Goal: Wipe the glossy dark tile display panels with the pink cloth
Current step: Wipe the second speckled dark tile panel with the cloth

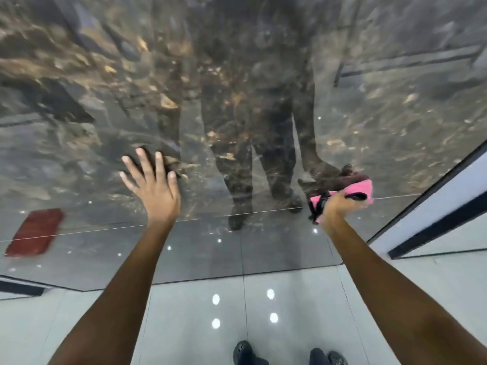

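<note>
Wiping step: right hand (pixel 340 204) fisted round cloth (pixel 362 188), pressed low on panel (pixel 263 88). Left hand (pixel 154 180) spread flat, bracing on panel. Next, likely: sweep cloth across, firm even pressure.

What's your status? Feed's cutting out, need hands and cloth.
Left hand open, flat on the dark tile panel. Right hand shut on the pink cloth, pressed to the panel. Nothing in the way.

Left hand (pixel 154 184) flat, fingers spread on glossy dark panel (pixel 263 75), right hand (pixel 340 206) pressing pink cloth (pixel 362 188) against it
</note>
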Motion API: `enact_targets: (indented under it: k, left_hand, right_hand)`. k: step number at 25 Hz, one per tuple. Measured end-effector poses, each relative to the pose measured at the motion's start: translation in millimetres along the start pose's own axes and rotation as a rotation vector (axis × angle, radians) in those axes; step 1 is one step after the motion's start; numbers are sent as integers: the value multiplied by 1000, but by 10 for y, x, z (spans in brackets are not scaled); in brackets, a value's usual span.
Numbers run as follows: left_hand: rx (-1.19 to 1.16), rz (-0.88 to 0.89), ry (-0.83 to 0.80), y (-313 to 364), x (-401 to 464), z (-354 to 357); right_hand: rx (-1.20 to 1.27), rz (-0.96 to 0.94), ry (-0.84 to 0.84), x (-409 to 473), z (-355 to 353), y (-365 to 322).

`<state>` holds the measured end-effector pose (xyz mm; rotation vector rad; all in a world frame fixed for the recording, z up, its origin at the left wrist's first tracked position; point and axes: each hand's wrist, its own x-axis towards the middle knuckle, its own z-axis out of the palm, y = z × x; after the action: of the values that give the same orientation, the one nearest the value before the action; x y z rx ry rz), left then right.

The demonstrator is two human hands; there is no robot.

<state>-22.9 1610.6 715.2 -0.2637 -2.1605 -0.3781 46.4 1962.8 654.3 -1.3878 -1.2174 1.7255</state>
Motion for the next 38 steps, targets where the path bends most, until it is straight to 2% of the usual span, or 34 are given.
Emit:
enact_targets:
  k: [2,5,7,8,9,11,12,14,16,19,21,23,26,28,30,33,36,38]
  left_hand:
    - [-27,84,40,-39,-9,103]
    - [-51,76,125,-87,8,220]
    - [-50,94,157,-145,7,277]
    - [-64,103,167,-163,1,299]
    - [-75,109,175,-165,-11,321]
    - [-81,116,182,-161,-20,351]
    - [-81,115,175,-164,-21,350]
    - [-78,121,173,-165,-38,356]
    - [-74,126,183,-174,-66,385]
    - [-91,140,173,-189,-64,372]
    - [-85,157,162,-213,-68,348]
    - [-75,174,147,-229,-83,347]
    - [-36,177,111,-242,-125,341]
    - [-28,160,54,-228,-114,279]
    - [-70,125,-11,-188,-141,119]
    - [-273,-76,-222,-24,-309,-344]
    - [-552,-538,-452,143,-562,-946]
    - [-658,-842,-486,263,-716,-1371]
  right_hand:
    - [-45,140,-162,-594,353,376]
    - [-112,43,-208,-1900,919,975]
    - [-144,-11,-292,-2062,1009,1087]
    - [-211,-38,-287,-1810,913,1104]
    - [-220,-66,-241,-1475,789,984]
    - [-175,-138,-8,-706,579,714]
    - [-140,-198,39,-411,483,557]
    - [-34,-367,179,-326,467,240]
    - [133,-489,227,-872,756,218]
    - [-51,-551,67,-2196,1098,800]
    - [-155,-581,-71,-2471,1095,1178]
    - [-138,-470,-59,-2095,970,1133]
    - [-183,-281,41,-1454,699,709]
    - [-275,-189,38,-1401,551,464]
    - [-258,-99,-22,-1540,469,436]
    - [-326,21,-219,-1846,260,478]
    - [-522,-172,-478,-2150,-37,346]
    - [-626,-356,-570,-2334,-347,220]
